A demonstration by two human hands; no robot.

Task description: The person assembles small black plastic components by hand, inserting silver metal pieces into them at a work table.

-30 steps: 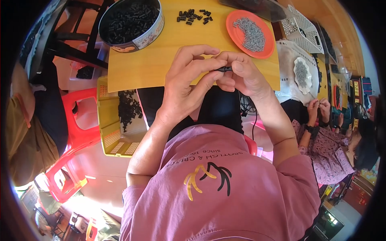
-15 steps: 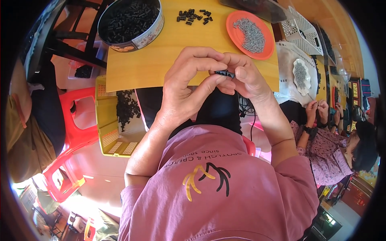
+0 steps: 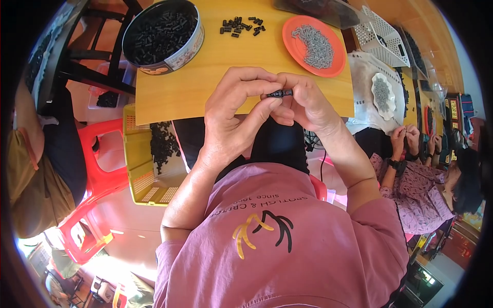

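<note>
Black part (image 3: pixel 279 94) is held at the clock's centre. We pinch its left end with our left hand (image 3: pixel 230 105) and its right end with our right hand (image 3: pixel 309 105). On the table (image 3: pixel 169 97), we see the tin (image 3: pixel 187 54) at 10 o'clock, loose pieces (image 3: pixel 238 24) at 11 and the plate (image 3: pixel 339 52) of grey pieces (image 3: pixel 317 49) at 1.

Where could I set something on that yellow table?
Bare tabletop lies between the tin and orange plate, nearer than the loose black pieces, and left of the left hand. Crowded: the front middle, where it and the right hand hold a black part.
</note>
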